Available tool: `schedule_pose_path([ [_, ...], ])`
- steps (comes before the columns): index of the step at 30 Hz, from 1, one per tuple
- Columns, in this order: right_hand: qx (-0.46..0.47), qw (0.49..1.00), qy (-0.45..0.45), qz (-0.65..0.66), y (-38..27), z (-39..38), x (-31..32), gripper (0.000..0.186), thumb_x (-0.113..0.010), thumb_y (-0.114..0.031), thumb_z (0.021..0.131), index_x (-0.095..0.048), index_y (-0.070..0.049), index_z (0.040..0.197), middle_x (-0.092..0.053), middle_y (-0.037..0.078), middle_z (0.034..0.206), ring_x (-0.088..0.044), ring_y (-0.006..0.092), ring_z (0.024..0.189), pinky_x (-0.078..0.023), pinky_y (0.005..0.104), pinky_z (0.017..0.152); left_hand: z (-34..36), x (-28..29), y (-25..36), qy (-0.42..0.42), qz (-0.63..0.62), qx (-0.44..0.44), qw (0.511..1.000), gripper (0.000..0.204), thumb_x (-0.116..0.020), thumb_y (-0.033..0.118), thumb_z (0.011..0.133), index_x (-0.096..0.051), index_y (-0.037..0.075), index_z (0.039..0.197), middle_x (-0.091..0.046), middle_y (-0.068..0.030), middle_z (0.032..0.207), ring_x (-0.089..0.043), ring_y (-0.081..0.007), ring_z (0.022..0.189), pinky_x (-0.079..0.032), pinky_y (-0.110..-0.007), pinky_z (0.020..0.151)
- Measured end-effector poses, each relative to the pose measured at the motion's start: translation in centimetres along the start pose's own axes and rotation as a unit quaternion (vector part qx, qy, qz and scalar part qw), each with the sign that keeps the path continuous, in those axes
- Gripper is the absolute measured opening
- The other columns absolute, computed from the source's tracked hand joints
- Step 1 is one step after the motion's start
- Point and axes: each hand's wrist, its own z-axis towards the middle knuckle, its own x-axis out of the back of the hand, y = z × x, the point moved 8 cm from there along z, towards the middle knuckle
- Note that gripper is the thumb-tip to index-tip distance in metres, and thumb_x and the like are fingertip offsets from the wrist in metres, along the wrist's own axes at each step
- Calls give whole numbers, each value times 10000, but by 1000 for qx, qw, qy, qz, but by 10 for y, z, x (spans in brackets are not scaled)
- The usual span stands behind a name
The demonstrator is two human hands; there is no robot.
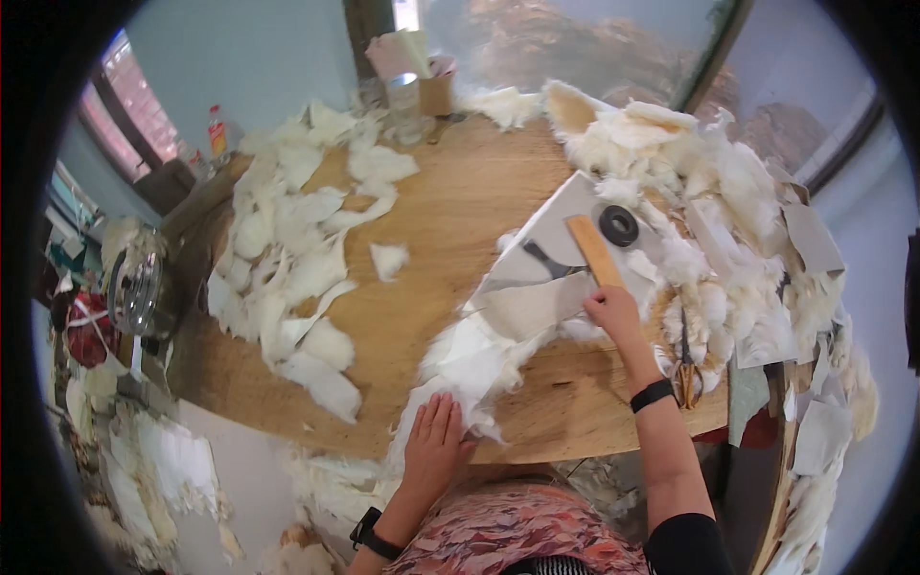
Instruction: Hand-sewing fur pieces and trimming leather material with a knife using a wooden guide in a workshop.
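Observation:
Near the table's front edge, my left hand [439, 431] lies flat, fingers out, on the lower end of a white fur pelt [470, 359]. My right hand [613, 309] is closed at the lower end of a flat wooden strip [594, 251], which points away from me over a pale board [570, 206]. A beige skin piece [537, 305] lies just left of that hand, across the board's near end. On the board are a dark-handled blade tool [548, 260] and a black tape roll [618, 225]. Scissors [687, 379] rest right of my right wrist.
Fur scraps [287, 240] spread over the table's left side, with one small scrap [388, 261] apart. A heap of fur pelts [671, 144] covers the right side. A clear jar [404, 105] and a cardboard box [437, 94] stand at the back; a bottle [217, 131] is far left.

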Motion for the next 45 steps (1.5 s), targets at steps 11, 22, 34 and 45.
schedule_pose_path([
  [11,164,955,-138,205,-220,-153,-15,104,-689,-105,786,-627,-42,840,-613,93,811,-616,236,749,-489,333,657,-45,30,-30,-15,-23,-37,999,566,-648,187,832,-481,-34,1326,-467,-199,1396,-449,-327,1324,-362,-431,1106],
  [22,359,933,-20,-3,-260,-227,-91,108,-677,-74,745,-601,-65,821,-590,86,944,-577,294,879,-476,398,767,-78,30,-45,-3,-41,-119,992,402,-561,110,813,-578,-60,1177,-556,-210,1270,-530,-348,1219,-432,-455,1045],
  [34,226,968,-6,112,-185,-202,-53,314,-675,-68,774,-631,-36,1084,-609,147,1017,-580,353,986,-480,426,857,-56,31,-42,9,-12,-110,994,507,-655,146,765,-579,-53,1225,-571,-164,1282,-548,-315,1170,-471,-395,947],
  [45,-143,969,62,-192,24,-184,50,561,-779,-354,647,-646,-11,1070,-658,196,979,-638,349,944,-502,446,804,-51,34,-32,-10,-23,-100,995,548,-727,162,710,-595,-13,1211,-565,-132,1279,-529,-299,1158,-411,-440,932],
])
